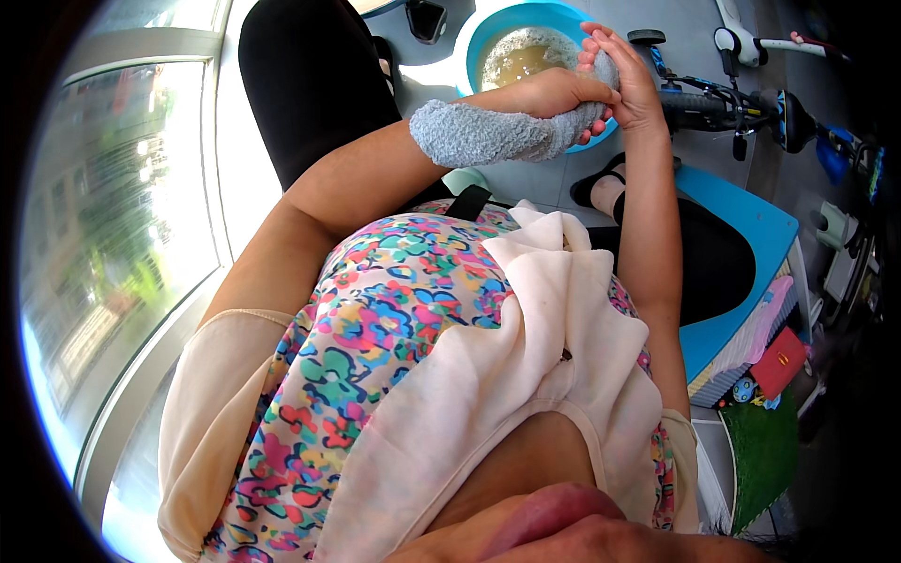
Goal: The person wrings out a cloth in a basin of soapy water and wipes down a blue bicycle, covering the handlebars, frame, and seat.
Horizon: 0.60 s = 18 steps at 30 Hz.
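Note:
A grey, fuzzy piece of cloth point(493, 137) is bunched lengthwise between my hands. My left hand point(563, 93) is closed around its middle, thumb on top. Against the cloth's far end presses my right hand point(635, 81), its fingers folded around it and some fingertips showing at the left. The loose, wider end hangs by my left forearm. Below and beyond my hands stands a light blue basin point(470, 36) on the floor. It holds murky, yellowish water point(524, 60) with white suds, and my hands partly cover its near rim.
At left is a large window point(141, 211). Beyond the basin's right side lies a small bicycle point(693, 102), near a white scooter-like frame point(732, 35). A blue-topped stand point(732, 204) is beside my right leg, with a red item point(778, 362) and green artificial turf point(764, 436) close by.

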{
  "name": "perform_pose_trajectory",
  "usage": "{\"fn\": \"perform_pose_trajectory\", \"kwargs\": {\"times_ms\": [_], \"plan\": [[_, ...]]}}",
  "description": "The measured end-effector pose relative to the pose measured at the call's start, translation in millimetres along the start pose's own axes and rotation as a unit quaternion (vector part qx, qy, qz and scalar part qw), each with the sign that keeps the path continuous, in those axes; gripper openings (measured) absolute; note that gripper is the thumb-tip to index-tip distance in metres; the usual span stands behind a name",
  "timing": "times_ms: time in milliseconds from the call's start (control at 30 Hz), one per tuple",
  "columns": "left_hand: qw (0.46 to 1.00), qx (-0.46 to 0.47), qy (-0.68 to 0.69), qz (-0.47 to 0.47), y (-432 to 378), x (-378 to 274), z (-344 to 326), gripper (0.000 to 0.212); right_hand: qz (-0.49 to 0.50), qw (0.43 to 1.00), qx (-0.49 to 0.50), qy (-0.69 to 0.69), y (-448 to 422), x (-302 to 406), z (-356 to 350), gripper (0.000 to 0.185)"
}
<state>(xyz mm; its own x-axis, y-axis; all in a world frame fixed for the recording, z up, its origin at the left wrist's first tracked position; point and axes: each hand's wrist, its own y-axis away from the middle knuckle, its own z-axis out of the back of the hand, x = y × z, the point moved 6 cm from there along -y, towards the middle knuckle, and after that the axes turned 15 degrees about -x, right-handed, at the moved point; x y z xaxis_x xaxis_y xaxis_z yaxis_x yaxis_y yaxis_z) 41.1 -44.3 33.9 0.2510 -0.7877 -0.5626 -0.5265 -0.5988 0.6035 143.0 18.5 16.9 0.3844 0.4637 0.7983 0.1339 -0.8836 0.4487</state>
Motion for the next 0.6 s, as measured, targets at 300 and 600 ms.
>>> {"fn": "perform_pose_trajectory", "kwargs": {"times_ms": [300, 600], "plan": [[0.935, -0.136, -0.319, -0.071, -33, 12, 27, 0.036, 0.137, 0.907, -0.129, 0.378, -20, -21, 14, 0.022], [0.919, -0.135, -0.352, -0.11, -43, 17, 36, 0.049, 0.133, 0.891, -0.147, 0.41, -30, -37, 20, 0.027]]}}
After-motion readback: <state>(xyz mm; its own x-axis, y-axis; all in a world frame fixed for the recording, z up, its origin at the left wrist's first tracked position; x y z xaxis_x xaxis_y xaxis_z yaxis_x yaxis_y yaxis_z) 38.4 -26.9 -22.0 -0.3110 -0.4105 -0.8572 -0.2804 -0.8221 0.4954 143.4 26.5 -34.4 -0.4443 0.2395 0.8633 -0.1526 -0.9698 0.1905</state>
